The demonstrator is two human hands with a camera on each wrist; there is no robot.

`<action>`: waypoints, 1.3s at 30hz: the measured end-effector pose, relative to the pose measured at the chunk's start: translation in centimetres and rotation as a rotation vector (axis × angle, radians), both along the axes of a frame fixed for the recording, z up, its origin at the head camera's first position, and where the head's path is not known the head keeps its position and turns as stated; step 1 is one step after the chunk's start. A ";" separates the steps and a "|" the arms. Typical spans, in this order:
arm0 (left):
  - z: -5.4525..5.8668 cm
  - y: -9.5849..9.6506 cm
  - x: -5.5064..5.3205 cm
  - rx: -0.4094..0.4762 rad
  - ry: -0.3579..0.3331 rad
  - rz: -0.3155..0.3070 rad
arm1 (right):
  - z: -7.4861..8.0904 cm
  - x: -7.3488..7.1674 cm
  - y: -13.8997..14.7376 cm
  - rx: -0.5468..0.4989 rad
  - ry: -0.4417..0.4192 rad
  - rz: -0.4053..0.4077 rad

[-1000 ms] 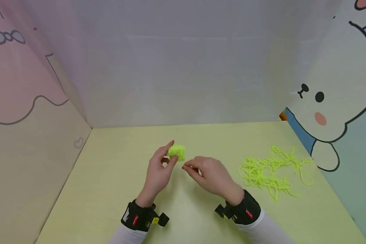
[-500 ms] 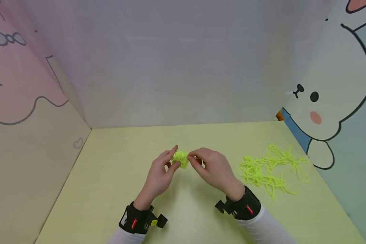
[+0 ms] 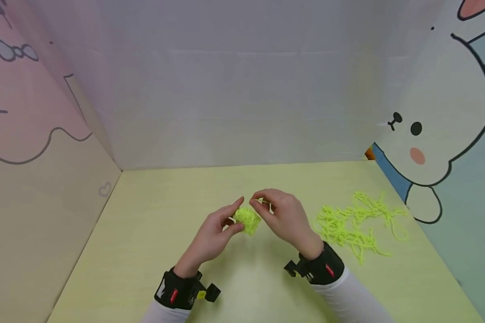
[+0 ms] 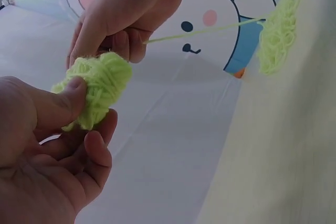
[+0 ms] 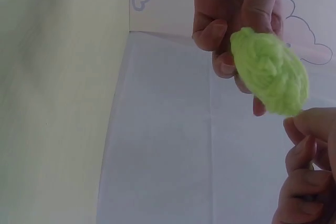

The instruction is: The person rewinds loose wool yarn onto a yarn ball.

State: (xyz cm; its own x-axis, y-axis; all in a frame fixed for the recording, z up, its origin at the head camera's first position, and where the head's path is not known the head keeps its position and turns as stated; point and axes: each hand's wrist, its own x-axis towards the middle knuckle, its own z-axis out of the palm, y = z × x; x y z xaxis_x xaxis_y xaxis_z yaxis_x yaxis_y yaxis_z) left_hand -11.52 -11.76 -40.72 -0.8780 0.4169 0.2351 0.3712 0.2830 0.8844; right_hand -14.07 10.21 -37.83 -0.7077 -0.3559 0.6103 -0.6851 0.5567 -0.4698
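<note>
In the head view, my left hand (image 3: pixel 213 234) holds a small ball of neon yellow-green yarn (image 3: pixel 247 220) between thumb and fingers. The left wrist view shows the thumb pressed on the ball's (image 4: pixel 105 85) near side, strands wound around it. My right hand (image 3: pixel 284 215) is just right of the ball, its thumb and index finger pinching a strand of the same yarn. From the right hand's (image 4: pixel 134 11) curled fingers the strand (image 4: pixel 199 31) runs taut toward a loose heap. In the right wrist view the ball (image 5: pixel 270 72) sits close to the right fingertips (image 5: pixel 299 124).
A loose tangle of the same yarn (image 3: pixel 355 222) lies on the right side of the pale yellow table (image 3: pixel 145 251). Printed panels with cartoon figures (image 3: pixel 424 148) stand left and right, and a plain pale panel (image 3: pixel 242 98) closes off the back.
The left hand has shifted slightly right with the yarn ball, which has tilted. The right hand has risen from below the ball, past its right side, to its upper right, still pinching the strand.
</note>
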 end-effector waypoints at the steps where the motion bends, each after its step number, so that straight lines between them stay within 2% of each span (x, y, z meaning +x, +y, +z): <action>1: 0.0 0.0 0.0 0.019 -0.025 -0.006 | -0.1 0.0 0.0 -0.004 -0.004 0.000; 5: 0.1 -0.1 0.1 0.116 -0.115 -0.033 | -0.2 -0.2 -0.1 -0.023 -0.006 -0.004; 8: 0.1 -0.1 0.0 0.163 -0.154 -0.046 | -0.2 -0.3 -0.1 -0.038 0.007 -0.013; 15: 0.1 0.1 -0.3 0.166 -0.157 -0.043 | 0.2 -0.5 -0.1 -0.059 0.032 -0.018; 21: 0.4 0.0 -0.1 0.208 -0.171 -0.100 | 0.0 -0.6 0.0 -0.038 0.003 -0.017; 24: 0.5 -0.1 0.0 0.231 -0.181 -0.106 | -0.2 -0.7 0.0 -0.014 -0.028 -0.015; 32: 0.9 0.7 -0.9 0.314 -0.197 -0.038 | -1.1 -1.1 0.1 0.053 -0.135 -0.028; 35: 1.1 0.8 -1.2 0.388 -0.199 0.019 | -1.8 -1.0 -0.2 0.077 -0.175 -0.025; 39: 1.2 0.8 -1.1 0.479 -0.247 0.112 | -2.5 -0.3 -0.9 0.102 -0.203 -0.006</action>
